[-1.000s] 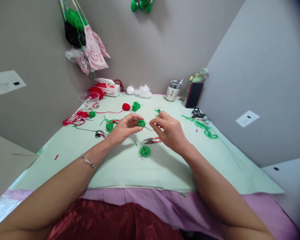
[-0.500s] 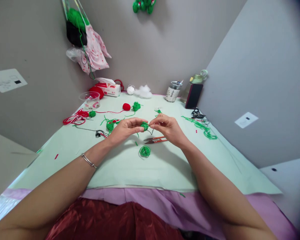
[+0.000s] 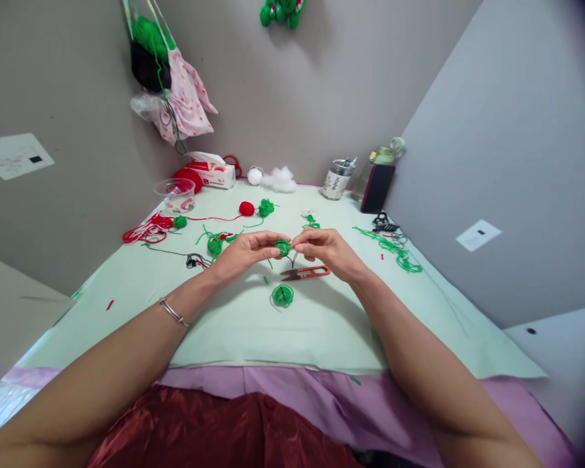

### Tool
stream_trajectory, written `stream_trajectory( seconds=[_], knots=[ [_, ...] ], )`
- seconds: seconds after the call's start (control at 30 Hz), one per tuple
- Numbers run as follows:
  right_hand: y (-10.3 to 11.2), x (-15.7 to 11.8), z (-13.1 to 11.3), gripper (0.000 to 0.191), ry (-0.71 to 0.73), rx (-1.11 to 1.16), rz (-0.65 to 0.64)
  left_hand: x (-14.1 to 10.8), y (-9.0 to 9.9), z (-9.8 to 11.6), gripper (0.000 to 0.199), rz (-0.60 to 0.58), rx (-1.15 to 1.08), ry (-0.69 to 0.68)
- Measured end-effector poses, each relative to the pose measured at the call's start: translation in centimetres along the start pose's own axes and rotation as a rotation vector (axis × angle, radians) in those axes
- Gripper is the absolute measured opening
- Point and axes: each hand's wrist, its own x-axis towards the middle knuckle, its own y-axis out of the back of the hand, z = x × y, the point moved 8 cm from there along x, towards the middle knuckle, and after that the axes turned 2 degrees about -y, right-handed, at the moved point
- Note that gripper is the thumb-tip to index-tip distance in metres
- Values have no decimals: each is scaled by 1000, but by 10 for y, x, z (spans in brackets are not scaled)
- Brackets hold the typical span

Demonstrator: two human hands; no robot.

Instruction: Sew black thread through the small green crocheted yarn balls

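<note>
Between the thumb and fingers of my left hand (image 3: 253,250) is a small round green crocheted piece (image 3: 283,247) with a dark strand across it. My right hand (image 3: 329,250) is pinched close against the piece's right side; what lies in its fingertips is too small to name. Dark yarn (image 3: 293,259) hangs in a loop below the piece. Under my hands lie orange-handled thread snips (image 3: 306,273), blades pointing left. Nearer to me, a second green crocheted piece (image 3: 283,296) with a dark mark rests on the table, loose yarn around it.
Left of my hands are green and red crocheted parts (image 3: 216,247) and tangled red yarn (image 3: 151,229). Behind stand a clear tub (image 3: 176,195), a tissue box (image 3: 214,174), white stuffing (image 3: 280,179), a pen can (image 3: 338,179) and a phone (image 3: 377,188). Green yarn strands (image 3: 394,250) lie right.
My right hand has shifted slightly down and right, baring more of the snips' handles and the green parts behind it. The green piece has turned a little, its dark strand now showing.
</note>
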Motion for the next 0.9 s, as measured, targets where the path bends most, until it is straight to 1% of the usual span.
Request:
stream_trajectory(
  seconds=[0.07,0.17,0.2,0.27,0.3,0.37,0.43,0.5,0.53,0.6,0.63,0.7,0.73,0.83,0.87,0.9],
  knots=[
    [-2,1,6,23,-25,14,43,0,1,-3,39,27,17,14],
    [-5,0,8,19,-19,-90,154,1,3,-6,40,87,51,11],
    [-7,-2,5,15,10,-161,201,1,4,-6,40,106,65,2],
    [-12,-9,-6,8,117,-374,283,0,4,-6,39,136,97,-17],
    [-17,-13,-13,10,184,-508,306,-1,4,-6,38,150,108,-28],
    [-30,-19,-22,18,295,-780,301,-2,4,-5,37,172,117,-52],
    [-40,-21,-23,23,329,-993,256,-2,2,-6,36,176,130,-64],
    [-44,-21,-21,22,322,-1112,220,-2,1,-7,33,171,174,-76],
    [-45,-21,-23,21,324,-1129,222,-2,0,-6,32,170,203,-88],
    [-44,-23,-32,19,358,-1056,260,-2,0,-4,28,174,270,-118],
    [-42,-24,-38,18,382,-965,283,-2,1,-3,25,175,304,-131],
    [-38,-27,-47,15,388,-683,287,-3,1,1,22,170,359,-146],
    [-36,-26,-48,14,351,-510,255,-3,1,2,21,172,378,-147],
    [-32,-22,-42,20,158,-46,106,-3,5,5,25,197,431,-126],
    [-28,-22,-41,21,114,60,90,-3,7,5,26,204,456,-113],
    [-22,-21,-43,23,95,141,103,-3,8,5,27,204,480,-100]
  ],
)
